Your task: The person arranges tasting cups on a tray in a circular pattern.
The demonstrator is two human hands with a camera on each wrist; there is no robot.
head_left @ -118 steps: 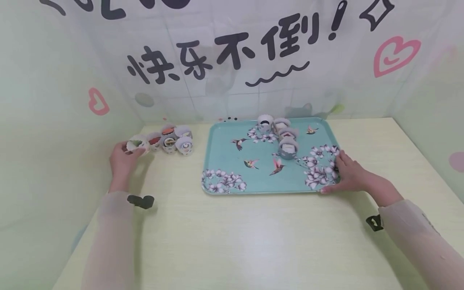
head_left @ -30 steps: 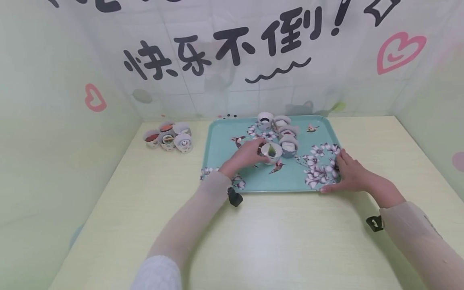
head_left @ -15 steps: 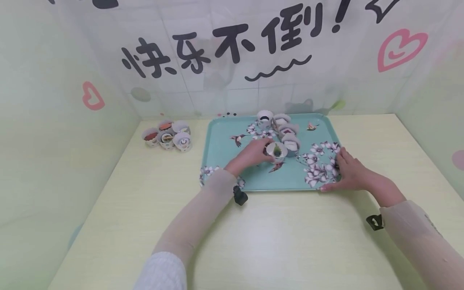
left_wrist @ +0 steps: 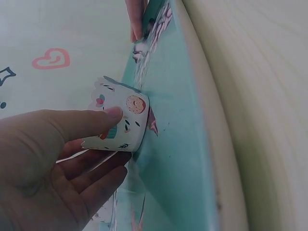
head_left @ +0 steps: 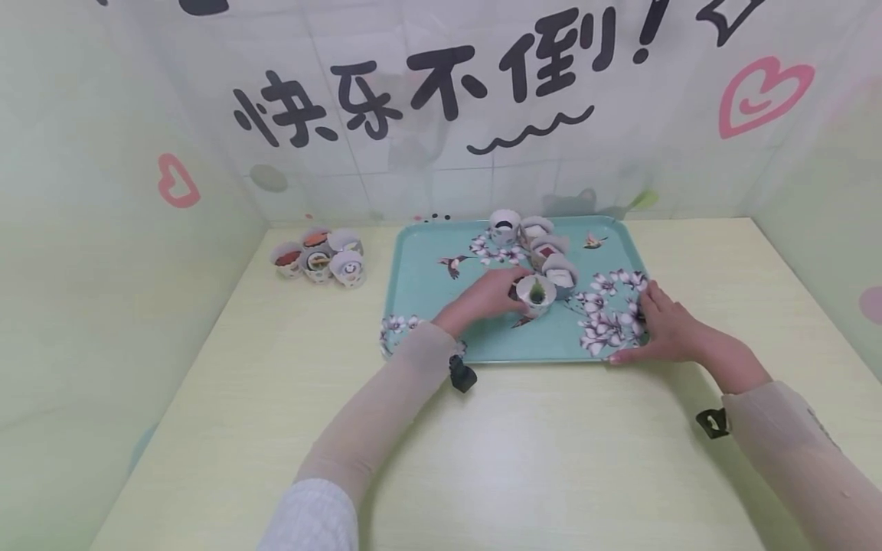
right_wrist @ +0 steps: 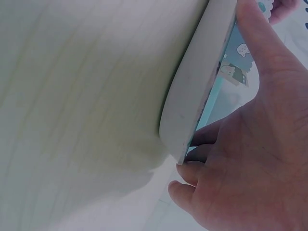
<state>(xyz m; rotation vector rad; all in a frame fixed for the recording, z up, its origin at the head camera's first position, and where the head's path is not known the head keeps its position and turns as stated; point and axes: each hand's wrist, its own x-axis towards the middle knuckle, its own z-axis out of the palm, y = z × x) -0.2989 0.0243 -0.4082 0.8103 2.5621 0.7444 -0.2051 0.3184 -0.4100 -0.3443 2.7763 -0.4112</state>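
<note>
My left hand pinches a small scallop-rimmed paper baking cup with something green in it. The left wrist view shows the thumb on the cup's near side, with its base at the surface of the teal floral tray. Right beside it on the tray stands a grey-blue cup with white contents. Behind are a cup with red contents, a pale-filled cup and a cup with dark contents. My right hand grips the tray's front right corner, thumb along the front edge.
Several more filled paper cups stand in a cluster on the table's back left. A printed wall sheet rises directly behind the tray. The pale wooden table extends in front of it.
My left hand has carried the green-filled cup from the table's left side onto the tray, then slightly right. The white-filled cup has shifted a little right. My right hand stays at the corner.
</note>
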